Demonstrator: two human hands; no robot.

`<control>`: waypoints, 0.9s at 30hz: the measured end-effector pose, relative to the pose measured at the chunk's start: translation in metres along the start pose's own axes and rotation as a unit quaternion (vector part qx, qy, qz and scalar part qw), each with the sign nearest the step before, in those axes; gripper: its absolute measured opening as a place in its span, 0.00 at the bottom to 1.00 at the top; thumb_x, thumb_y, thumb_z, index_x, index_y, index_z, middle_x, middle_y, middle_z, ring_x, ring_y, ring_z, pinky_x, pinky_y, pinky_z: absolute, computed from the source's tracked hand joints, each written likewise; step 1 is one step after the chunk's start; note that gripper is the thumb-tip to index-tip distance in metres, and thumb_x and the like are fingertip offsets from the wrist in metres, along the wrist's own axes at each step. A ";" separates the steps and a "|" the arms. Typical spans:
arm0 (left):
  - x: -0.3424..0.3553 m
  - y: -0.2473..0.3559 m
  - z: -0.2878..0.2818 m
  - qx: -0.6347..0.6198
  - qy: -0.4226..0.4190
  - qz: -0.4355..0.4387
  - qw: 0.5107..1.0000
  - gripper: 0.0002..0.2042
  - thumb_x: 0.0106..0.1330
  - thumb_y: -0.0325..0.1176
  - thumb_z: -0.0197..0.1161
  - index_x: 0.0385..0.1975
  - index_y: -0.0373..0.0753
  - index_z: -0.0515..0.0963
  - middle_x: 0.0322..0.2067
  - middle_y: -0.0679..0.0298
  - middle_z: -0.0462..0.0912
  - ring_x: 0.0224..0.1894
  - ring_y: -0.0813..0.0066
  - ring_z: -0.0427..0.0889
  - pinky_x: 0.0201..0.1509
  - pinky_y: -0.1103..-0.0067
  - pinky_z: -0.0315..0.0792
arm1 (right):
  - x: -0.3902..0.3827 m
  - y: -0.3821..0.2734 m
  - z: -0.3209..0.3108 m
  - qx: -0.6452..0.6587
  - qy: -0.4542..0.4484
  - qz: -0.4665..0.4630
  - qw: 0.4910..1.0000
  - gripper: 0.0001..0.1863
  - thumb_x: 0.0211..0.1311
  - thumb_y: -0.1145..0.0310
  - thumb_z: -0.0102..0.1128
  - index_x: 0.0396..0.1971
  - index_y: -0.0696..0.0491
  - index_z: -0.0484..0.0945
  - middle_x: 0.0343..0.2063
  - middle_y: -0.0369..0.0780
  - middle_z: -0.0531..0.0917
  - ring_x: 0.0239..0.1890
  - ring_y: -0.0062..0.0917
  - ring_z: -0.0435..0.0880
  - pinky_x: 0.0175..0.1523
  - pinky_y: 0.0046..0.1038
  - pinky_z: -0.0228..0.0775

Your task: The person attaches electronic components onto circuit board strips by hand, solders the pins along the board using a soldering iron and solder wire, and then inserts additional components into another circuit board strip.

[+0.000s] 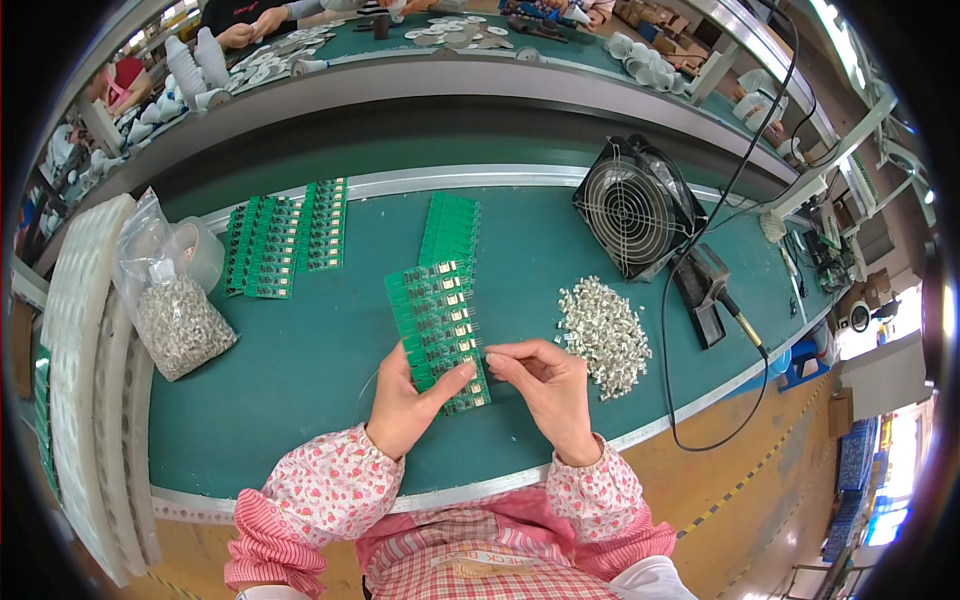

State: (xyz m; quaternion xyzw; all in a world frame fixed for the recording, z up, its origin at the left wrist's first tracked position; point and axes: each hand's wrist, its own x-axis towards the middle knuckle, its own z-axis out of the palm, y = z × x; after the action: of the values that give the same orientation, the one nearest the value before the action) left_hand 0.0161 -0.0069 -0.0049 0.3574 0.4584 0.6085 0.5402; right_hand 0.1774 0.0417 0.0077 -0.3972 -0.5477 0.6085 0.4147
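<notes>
My left hand point(405, 398) grips a green circuit board panel point(430, 315) by its lower part, thumb over the front, the panel tilted with rows of small components along it. My right hand point(537, 390) is closed in a pinch at the panel's right edge; whatever is between thumb and forefinger is too small to make out. To its right lies a pile of small silvery-white parts point(605, 335). Behind the held panel lie plain green boards point(450, 225), and at the back left are populated board panels point(265, 250).
A bag of small parts point(185, 325) and white stacked trays point(90, 300) stand at left. A fan point(625, 210), a soldering iron in its holder point(705, 295) and a looping cable occupy the right. Beyond the bench, co-workers' hands point(240, 32) are among cups and discs.
</notes>
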 end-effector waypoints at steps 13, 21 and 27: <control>-0.001 -0.003 0.002 0.018 0.023 0.026 0.999 0.14 0.59 0.24 0.64 0.44 0.34 0.72 0.38 0.65 0.80 0.39 0.82 0.78 0.43 0.82 0.74 | 0.003 0.000 0.012 0.055 -0.002 0.093 0.994 0.08 0.59 0.68 0.63 0.30 0.56 0.77 0.25 0.32 0.78 0.26 0.12 0.73 0.29 0.15 0.65; -0.003 -0.003 0.003 0.036 0.005 0.053 0.998 0.16 0.57 0.23 0.66 0.44 0.34 0.72 0.38 0.65 0.80 0.39 0.82 0.79 0.43 0.82 0.74 | 0.002 0.005 0.014 0.080 -0.007 0.088 0.993 0.09 0.60 0.67 0.62 0.31 0.57 0.74 0.24 0.31 0.77 0.26 0.11 0.72 0.32 0.15 0.63; -0.002 -0.003 0.003 0.043 0.009 0.045 0.998 0.16 0.56 0.23 0.66 0.44 0.34 0.71 0.37 0.65 0.81 0.38 0.82 0.79 0.42 0.82 0.75 | 0.002 0.003 0.013 0.093 -0.021 0.091 0.991 0.09 0.62 0.67 0.60 0.31 0.56 0.73 0.25 0.31 0.76 0.28 0.11 0.71 0.35 0.15 0.62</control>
State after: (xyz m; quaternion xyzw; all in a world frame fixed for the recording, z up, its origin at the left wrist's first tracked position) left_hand 0.0206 -0.0085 -0.0066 0.3953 0.4728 0.6151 0.4918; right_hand 0.1645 0.0387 0.0059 -0.3923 -0.4589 0.7003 0.3809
